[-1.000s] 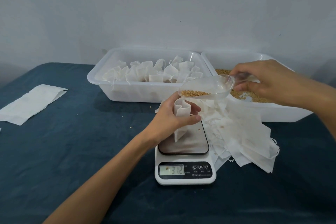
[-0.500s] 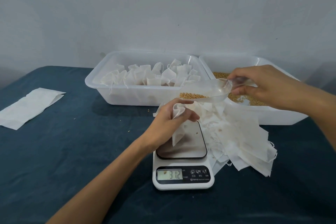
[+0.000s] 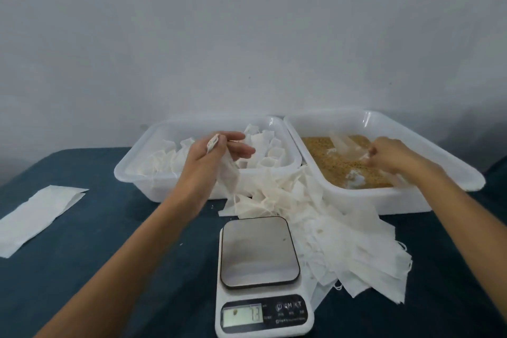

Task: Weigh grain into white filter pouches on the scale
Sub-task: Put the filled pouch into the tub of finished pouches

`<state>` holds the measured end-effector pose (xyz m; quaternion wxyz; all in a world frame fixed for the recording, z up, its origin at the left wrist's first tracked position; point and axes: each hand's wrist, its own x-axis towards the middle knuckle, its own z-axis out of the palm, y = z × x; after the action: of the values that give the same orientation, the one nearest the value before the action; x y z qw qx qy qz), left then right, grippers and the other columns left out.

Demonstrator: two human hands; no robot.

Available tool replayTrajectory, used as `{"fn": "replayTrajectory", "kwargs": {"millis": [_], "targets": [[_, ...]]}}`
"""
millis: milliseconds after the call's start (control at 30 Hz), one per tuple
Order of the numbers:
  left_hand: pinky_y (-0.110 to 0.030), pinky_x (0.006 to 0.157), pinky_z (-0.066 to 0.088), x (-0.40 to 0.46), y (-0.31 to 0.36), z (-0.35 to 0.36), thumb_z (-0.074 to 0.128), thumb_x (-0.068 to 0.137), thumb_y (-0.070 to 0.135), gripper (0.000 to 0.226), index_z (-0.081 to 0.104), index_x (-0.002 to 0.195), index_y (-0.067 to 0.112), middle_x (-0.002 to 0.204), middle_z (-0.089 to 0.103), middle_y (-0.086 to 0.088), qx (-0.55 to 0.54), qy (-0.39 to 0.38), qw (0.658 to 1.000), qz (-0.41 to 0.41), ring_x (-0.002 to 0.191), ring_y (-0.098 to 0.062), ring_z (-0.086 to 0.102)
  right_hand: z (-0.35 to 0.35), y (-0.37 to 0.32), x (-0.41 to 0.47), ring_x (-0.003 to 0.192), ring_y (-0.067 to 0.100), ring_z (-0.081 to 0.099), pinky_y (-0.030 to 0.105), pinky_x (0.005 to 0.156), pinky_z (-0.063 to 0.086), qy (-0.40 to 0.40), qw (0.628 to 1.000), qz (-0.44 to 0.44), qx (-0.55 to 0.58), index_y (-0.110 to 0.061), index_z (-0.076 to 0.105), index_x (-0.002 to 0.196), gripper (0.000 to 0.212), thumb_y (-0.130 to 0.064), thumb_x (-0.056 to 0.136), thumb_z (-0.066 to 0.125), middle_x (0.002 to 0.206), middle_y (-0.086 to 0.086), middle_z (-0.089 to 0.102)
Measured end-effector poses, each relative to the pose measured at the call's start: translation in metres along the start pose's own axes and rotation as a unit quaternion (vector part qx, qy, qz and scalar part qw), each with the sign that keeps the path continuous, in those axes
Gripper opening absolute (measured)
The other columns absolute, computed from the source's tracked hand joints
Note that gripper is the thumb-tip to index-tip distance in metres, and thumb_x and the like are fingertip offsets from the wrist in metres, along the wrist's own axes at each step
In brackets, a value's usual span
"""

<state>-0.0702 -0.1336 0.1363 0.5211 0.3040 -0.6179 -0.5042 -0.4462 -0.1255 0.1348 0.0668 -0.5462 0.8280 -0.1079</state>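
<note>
The left hand (image 3: 216, 152) is hanging over the near wall of the left tub (image 3: 164, 186), at about 11 o'clock from the scale (image 3: 260, 269), pinching the top of a white pouch (image 3: 229, 173) between thumb and forefinger while the other fingers are stretching out loosely; the pouch is dangling below the hand, clear of the scale plate. The right hand (image 3: 389, 155) is sitting over the grain (image 3: 337, 170) in the right tub (image 3: 411, 200), at about 1 o'clock from the scale, its fingers curling round the handle of a clear scoop (image 3: 343, 145) that is lying tilted in the grain. Filled pouches (image 3: 263, 156) are standing in the left tub, and a heap of flat pouches (image 3: 343, 241) is lying at 3 o'clock, touching the scale. A white sheet (image 3: 35, 217) is lying at 9 o'clock, well apart, on the dark blue cloth (image 3: 109, 255)
</note>
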Motion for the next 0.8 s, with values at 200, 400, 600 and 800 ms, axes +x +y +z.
{"fn": "replayTrajectory", "kwargs": {"millis": [200, 400, 600, 800], "targets": [[-0.03, 0.095, 0.056, 0.066, 0.016, -0.018, 0.031, 0.116, 0.012, 0.038, 0.067, 0.117, -0.002, 0.099, 0.076, -0.016, 0.089, 0.084, 0.992, 0.011, 0.097, -0.025, 0.073, 0.026, 0.0, 0.01, 0.092, 0.022, 0.064, 0.034, 0.086, 0.055, -0.069, 0.992, 0.058, -0.092, -0.003, 0.065, 0.115, 0.03, -0.014, 0.088, 0.07, 0.106, 0.009, 0.068], [-0.03, 0.067, 0.05, 0.096, -0.002, -0.021, 0.029, 0.115, 0.011, 0.037, 0.065, 0.113, 0.004, 0.093, 0.075, -0.006, 0.179, 0.097, 0.979, -0.023, 0.088, -0.018, 0.071, 0.023, -0.006, 0.005, 0.07, 0.017, 0.056, 0.031, 0.065, 0.048, 0.022, 0.992, 0.009, -0.127, -0.014, 0.058, 0.086, 0.008, -0.013, 0.09, 0.066, 0.082, 0.002, 0.061], [-0.029, 0.062, 0.047, 0.102, -0.024, -0.013, 0.032, 0.114, 0.011, 0.036, 0.067, 0.107, 0.003, 0.092, 0.076, -0.009, 0.209, 0.05, 0.973, -0.081, 0.082, -0.018, 0.069, 0.027, -0.061, -0.053, 0.063, 0.003, 0.057, 0.027, 0.056, 0.046, 0.246, 0.938, -0.181, 0.166, -0.018, 0.069, 0.08, 0.015, -0.018, 0.095, 0.065, 0.069, -0.011, 0.064], [-0.018, 0.042, 0.042, 0.092, -0.047, -0.018, 0.043, 0.097, -0.009, 0.039, 0.073, 0.091, 0.015, 0.083, 0.074, -0.004, 0.308, -0.006, 0.944, -0.122, 0.065, -0.017, 0.062, 0.048, -0.1, -0.083, 0.07, 0.008, 0.064, 0.03, 0.068, 0.052, 0.22, 0.872, -0.256, 0.354, -0.022, 0.07, 0.085, 0.011, -0.019, 0.095, 0.067, 0.07, -0.011, 0.067]]}}
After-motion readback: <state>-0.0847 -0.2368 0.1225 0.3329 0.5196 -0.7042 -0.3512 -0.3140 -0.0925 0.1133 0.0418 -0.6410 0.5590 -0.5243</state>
